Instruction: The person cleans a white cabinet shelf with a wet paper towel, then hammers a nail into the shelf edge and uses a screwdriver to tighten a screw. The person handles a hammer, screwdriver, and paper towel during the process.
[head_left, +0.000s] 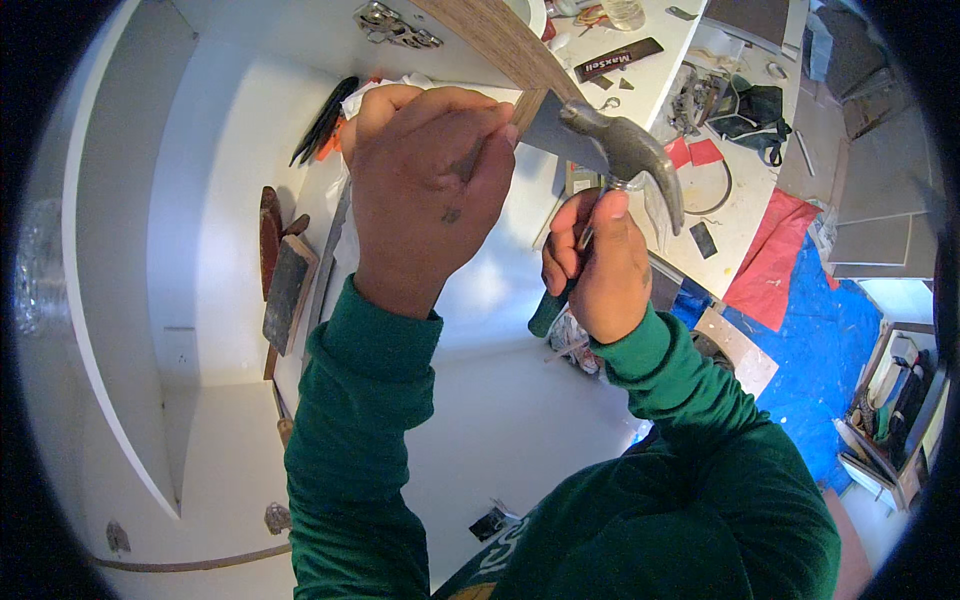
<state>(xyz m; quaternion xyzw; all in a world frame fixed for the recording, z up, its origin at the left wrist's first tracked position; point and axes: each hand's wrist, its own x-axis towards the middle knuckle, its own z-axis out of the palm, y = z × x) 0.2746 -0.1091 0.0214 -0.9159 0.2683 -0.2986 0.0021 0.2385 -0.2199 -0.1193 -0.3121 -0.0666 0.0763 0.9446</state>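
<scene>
My right hand (pixel 610 265) is closed around a claw hammer (pixel 630 150), gripping it high on the shaft just below the metal head. The dark green end of its handle shows beneath my fingers. To its left, my left hand (pixel 425 185) is raised with the fingers curled and thumb pressed to the forefinger, by the corner of a wood-edged panel (pixel 500 40). Whatever sits in that pinch, if anything, is too small or hidden to make out. The hammer head is close to the panel's edge, to the right of my left fingertips.
On the left stands a white cabinet carcass (pixel 110 230) with metal hinges (pixel 395 25). A sanding block (pixel 288 290) lies inside it. A white worktable (pixel 640 95) at the back right carries scraps and a black bag (pixel 750 115). Blue sheeting (pixel 810 350) and a toolbox (pixel 900 410) are at right.
</scene>
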